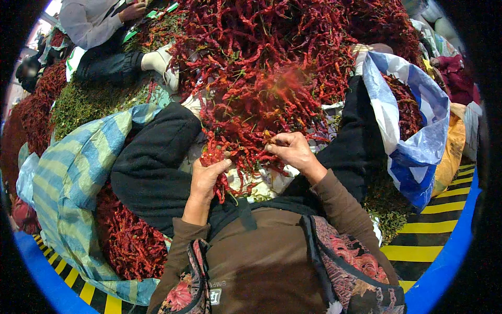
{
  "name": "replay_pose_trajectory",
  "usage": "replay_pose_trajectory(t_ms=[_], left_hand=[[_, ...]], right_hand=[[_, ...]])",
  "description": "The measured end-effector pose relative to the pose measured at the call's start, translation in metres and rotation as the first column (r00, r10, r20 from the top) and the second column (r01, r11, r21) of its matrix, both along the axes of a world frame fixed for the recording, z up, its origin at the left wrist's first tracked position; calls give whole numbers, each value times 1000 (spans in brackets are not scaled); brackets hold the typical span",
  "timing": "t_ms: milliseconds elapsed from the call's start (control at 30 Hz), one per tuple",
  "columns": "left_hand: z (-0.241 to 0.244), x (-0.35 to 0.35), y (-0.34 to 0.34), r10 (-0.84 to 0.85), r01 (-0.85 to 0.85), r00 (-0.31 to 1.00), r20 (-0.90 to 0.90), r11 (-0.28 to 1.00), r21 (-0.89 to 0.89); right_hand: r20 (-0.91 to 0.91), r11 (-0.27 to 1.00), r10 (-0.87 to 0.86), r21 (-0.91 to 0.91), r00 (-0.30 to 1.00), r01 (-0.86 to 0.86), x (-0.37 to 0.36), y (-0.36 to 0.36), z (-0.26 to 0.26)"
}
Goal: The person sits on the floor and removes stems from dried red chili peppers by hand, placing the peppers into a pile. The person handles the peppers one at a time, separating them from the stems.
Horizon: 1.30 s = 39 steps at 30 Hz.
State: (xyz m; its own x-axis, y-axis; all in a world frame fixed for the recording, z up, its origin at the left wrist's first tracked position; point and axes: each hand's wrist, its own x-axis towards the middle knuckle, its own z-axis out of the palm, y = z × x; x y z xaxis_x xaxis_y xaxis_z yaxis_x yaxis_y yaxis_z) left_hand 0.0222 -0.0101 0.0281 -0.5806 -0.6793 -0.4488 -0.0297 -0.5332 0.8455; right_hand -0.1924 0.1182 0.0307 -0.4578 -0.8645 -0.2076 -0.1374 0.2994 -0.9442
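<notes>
A large heap of dried red chili peppers (251, 62) fills the space between the wearer's legs and beyond. At its near edge, my left hand (208, 172) is closed around a bunch of dried chilies (215, 155), thumb on top. My right hand (292, 151) is to the right, just above the heap, thumb and index finger pinched together at a small dark stem or chili piece. Whether it is fully gripped is hard to tell. A pale cloth or sheet (266, 184) strewn with stems and bits lies between the hands.
A green-and-blue striped woven sack (70, 180) with chilies lies at left, a blue-and-white sack (423, 153) holding chilies at right. Green stems (94, 102) are piled at upper left. Another person's sleeve (88, 23) and white shoe (166, 66) are near the heap. Yellow-black striped flooring (423, 227) shows at right.
</notes>
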Motion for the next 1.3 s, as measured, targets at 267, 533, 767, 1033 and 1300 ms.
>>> replay_pose_trajectory(t_ms=[267, 533, 767, 1033, 1300], left_hand=[[2, 2, -2, -56, 57, 998, 24, 998, -30], [4, -2, 1, -9, 9, 1000, 9, 1000, -27], [3, -5, 2, 77, -67, 995, -69, 989, 132], [6, -45, 15, 73, 17, 987, -142, 837, 547], [6, -54, 20, 163, -77, 979, -123, 852, 518]], right_hand=[[314, 920, -354, -53, 881, 388, -20, -18, -3], [-217, 942, -331, -12, 918, 337, -35, -48, -21], [362, 938, -301, -54, 882, 342, -16, -19, 24], [310, 974, -161, -105, 937, 202, 27, 7, 28], [-153, 945, 13, -320, 988, -62, 37, 7, 25]])
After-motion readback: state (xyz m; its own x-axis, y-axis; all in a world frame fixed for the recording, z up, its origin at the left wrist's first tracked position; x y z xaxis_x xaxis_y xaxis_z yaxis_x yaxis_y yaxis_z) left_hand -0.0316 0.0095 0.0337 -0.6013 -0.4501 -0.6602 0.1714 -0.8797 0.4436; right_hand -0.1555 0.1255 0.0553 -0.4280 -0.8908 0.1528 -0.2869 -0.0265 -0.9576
